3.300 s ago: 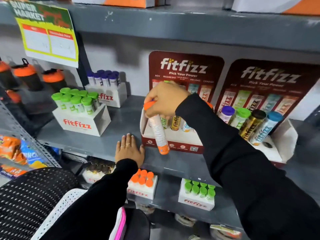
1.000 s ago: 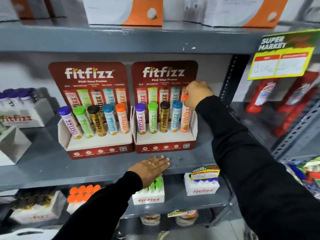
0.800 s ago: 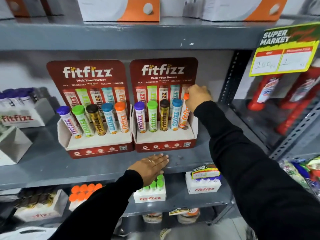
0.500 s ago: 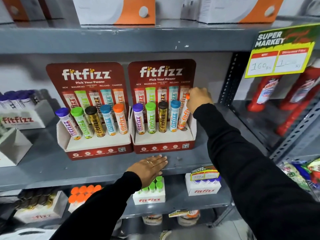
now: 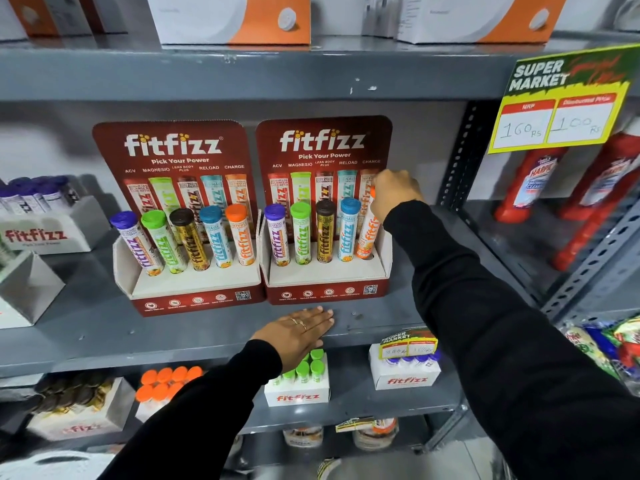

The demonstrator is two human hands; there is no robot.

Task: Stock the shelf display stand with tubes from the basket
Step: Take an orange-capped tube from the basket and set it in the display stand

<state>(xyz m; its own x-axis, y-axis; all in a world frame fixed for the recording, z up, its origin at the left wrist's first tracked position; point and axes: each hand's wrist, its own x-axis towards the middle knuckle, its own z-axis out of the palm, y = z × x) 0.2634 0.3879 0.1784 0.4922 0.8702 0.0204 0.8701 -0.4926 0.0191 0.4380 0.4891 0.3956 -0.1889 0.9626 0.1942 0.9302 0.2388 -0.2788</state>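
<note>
At the right end of the right-hand display stand [image 5: 325, 271], we see the right hand [image 5: 394, 195] closed over the cap of an orange tube [image 5: 367, 237], gripping it from above. This tube leans slightly, its base at the stand's last hole, whose edge shows just beside it; we cannot tell whether it is fully seated. To its left in the same stand, four tubes stand upright in a row: blue-capped [image 5: 348, 233], brown-capped [image 5: 325, 235], green-capped [image 5: 302, 237] and purple-capped [image 5: 276, 239]. Below the stand's front edge, we find the left hand [image 5: 298, 332] lying flat and open, palm down, on the grey shelf [image 5: 104, 327], grasping nothing; rings show on two fingers. Touching the stand's left side sits a second display stand [image 5: 194, 292], holding five tubes that tilt leftward. Above and to the right of the stand, a yellow price sign [image 5: 557, 105] hangs from the upper shelf, with red bottles [image 5: 530, 181] under it. Beneath the stand, the lower shelf holds white boxes of green-capped [image 5: 298, 389] and orange-capped tubes [image 5: 162, 389].
</note>
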